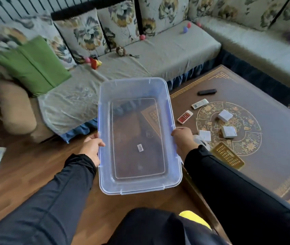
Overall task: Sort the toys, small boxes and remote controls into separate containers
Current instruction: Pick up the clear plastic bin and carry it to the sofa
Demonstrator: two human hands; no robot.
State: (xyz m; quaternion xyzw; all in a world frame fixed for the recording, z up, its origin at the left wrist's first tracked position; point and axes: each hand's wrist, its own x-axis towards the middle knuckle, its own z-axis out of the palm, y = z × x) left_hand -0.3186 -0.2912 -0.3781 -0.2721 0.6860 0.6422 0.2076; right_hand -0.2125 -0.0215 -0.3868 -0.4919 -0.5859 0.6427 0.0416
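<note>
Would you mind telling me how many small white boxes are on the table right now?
3: one box farthest from the person, one nearer, and one just beyond the right hand. That arm may hide more.

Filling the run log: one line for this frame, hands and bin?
left hand: grips bin | right hand: grips bin | clear bin: empty, held up | small boxes, black remote: on table

Boxes (225, 115) on table (273, 138) (right)
</note>
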